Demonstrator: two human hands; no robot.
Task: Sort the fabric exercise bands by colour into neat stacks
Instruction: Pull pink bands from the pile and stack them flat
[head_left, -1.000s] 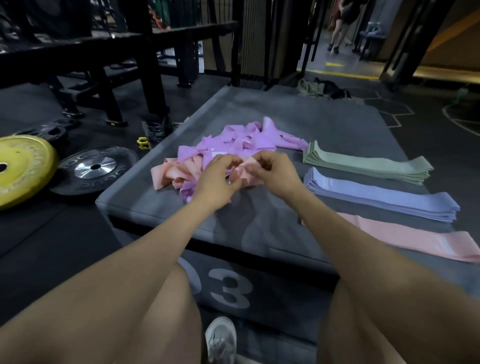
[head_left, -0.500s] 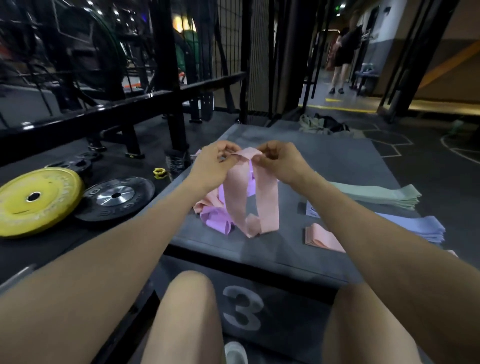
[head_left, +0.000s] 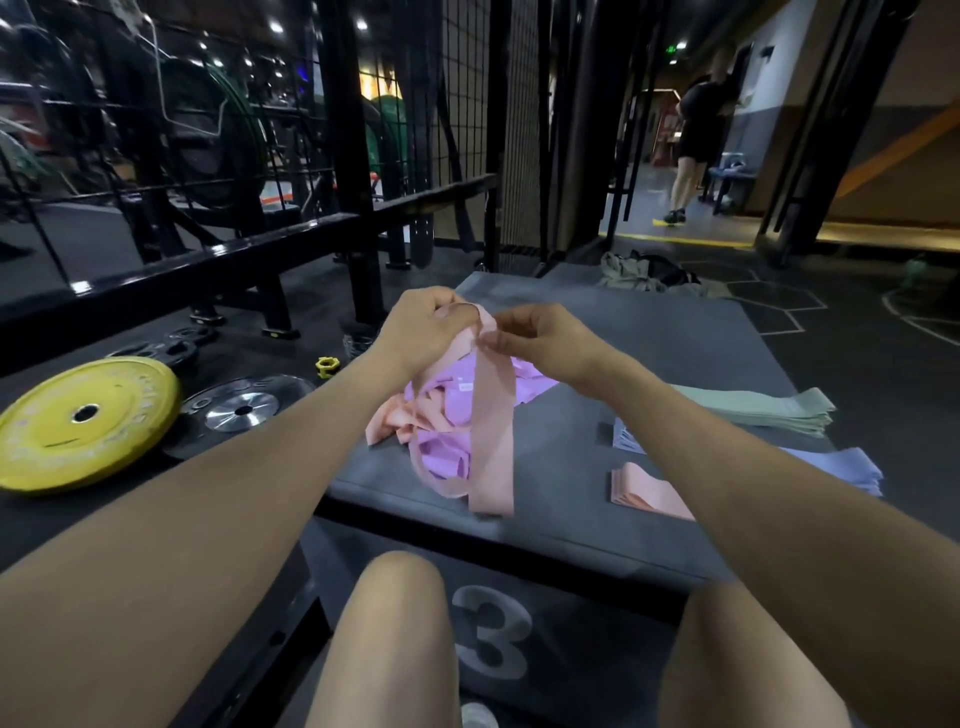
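Two hands lift a single pink band (head_left: 491, 415) above a grey padded box (head_left: 649, 364) marked with a large "3". The left hand (head_left: 423, 325) has its grip closed on the top of the loop, fingers curled round the fabric, while the right hand (head_left: 540, 343) pinches the same top edge just beside it. The band hangs down in a long loop, its lower end reaching the box top near the front edge. Behind it lies an unsorted heap (head_left: 447, 415) of pink and lilac bands. To the right, three flat stacks lie on the box: a green stack (head_left: 769, 410) farthest back, a lavender stack (head_left: 836, 467) in the middle and a pink stack (head_left: 649, 493) nearest, all partly hidden by the right forearm. On the floor to the left lie a yellow weight plate (head_left: 83, 421) and a black weight plate (head_left: 244, 405). Another person (head_left: 698, 130) stands in the far doorway.
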